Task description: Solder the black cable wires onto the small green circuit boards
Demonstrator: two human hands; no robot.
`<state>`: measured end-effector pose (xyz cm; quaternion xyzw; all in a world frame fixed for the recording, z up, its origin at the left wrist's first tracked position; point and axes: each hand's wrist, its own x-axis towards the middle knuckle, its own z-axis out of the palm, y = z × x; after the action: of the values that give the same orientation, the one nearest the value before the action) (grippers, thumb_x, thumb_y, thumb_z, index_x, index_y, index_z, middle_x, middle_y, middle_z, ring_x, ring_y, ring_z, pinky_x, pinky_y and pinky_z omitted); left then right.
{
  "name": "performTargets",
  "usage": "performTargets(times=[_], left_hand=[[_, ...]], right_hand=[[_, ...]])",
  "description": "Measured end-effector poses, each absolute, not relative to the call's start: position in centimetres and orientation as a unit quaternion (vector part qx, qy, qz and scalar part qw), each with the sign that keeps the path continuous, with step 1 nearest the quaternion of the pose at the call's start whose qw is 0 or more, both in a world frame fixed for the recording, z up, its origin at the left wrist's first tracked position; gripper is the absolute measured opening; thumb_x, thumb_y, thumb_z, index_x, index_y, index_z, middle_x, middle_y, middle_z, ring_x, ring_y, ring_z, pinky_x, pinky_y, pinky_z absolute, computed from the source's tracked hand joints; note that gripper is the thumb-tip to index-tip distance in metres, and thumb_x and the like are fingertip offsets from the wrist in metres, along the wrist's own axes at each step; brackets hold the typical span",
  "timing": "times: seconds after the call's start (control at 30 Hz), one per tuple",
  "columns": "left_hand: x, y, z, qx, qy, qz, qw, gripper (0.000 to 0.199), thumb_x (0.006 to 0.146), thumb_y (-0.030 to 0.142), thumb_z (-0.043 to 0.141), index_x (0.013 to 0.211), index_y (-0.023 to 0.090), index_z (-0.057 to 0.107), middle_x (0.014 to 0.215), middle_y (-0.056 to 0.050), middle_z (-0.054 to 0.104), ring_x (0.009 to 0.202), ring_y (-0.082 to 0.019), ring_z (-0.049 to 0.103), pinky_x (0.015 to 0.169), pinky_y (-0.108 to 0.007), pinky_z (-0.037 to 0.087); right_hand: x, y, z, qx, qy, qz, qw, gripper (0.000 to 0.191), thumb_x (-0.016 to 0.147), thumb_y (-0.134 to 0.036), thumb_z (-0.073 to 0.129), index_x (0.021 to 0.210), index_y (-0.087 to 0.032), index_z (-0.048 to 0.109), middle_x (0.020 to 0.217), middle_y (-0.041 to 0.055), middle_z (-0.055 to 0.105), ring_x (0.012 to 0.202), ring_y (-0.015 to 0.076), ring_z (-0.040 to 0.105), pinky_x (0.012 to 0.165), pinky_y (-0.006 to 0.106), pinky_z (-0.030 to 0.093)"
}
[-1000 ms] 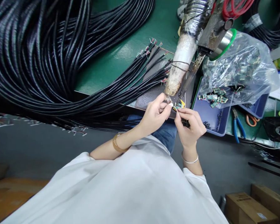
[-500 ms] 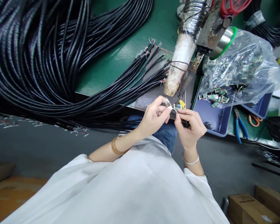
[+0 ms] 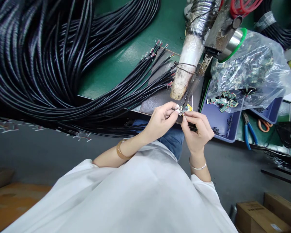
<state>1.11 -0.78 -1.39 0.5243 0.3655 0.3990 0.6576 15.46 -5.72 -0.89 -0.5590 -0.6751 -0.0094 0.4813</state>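
My left hand (image 3: 161,118) is closed in a pinch, its fingertips at the left end of a small green circuit board (image 3: 186,109). My right hand (image 3: 197,129) pinches a thin wire (image 3: 183,114) against the near side of that board. The two hands' fingertips almost meet, and they partly hide the board. Right above it comes down the tip of a soldering iron (image 3: 189,94), fixed in a stand. A yellow piece (image 3: 190,107) lies just behind the board.
Black cables (image 3: 116,94) with stripped ends spread across the left. A stained fume hose (image 3: 184,72) hangs above my hands. To the right are a blue tray (image 3: 232,131), a plastic bag (image 3: 252,64) of circuit boards, pliers (image 3: 251,131) and a solder spool (image 3: 234,45).
The fingertips and the circuit board have shifted very slightly, with the board now a little farther up under the iron's tip. Everything else stays where it was.
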Motion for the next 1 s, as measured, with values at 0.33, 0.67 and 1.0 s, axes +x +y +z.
performTargets(times=[0.33,0.67,1.0], left_hand=[[1.1,-0.4,-1.2,0.514,0.363,0.393,0.671,0.018,0.096,0.031,0.055,0.085,0.018,0.054,0.053,0.007,0.043,0.044,-0.006,0.037,0.045,-0.021,0.026],[1.2,-0.6,-0.7,0.559,0.365,0.424,0.612,0.016,0.097,0.03,0.054,0.087,0.017,0.056,0.059,0.008,0.037,0.049,-0.006,0.028,0.048,-0.021,0.025],[0.6,-1.1,-1.3,0.617,0.385,0.373,0.576,0.014,0.094,0.023,0.052,0.082,0.017,0.055,0.06,0.007,0.034,0.055,-0.007,0.027,0.051,-0.021,0.023]], right_hand=[[15.5,-5.7,-0.9,-0.557,-0.676,-0.003,0.482,0.019,0.084,-0.008,0.07,0.091,-0.025,0.068,0.094,0.0001,0.076,0.085,0.0147,0.074,0.079,0.03,0.062],[15.4,-5.9,-0.2,-0.557,-0.688,-0.033,0.465,0.025,0.082,-0.006,0.072,0.098,-0.026,0.069,0.099,0.001,0.076,0.088,0.0144,0.074,0.081,0.028,0.063],[15.9,-7.0,-0.3,-0.571,-0.681,-0.045,0.456,0.019,0.084,-0.008,0.07,0.095,-0.023,0.063,0.098,0.0039,0.077,0.091,0.0164,0.075,0.079,0.028,0.062]])
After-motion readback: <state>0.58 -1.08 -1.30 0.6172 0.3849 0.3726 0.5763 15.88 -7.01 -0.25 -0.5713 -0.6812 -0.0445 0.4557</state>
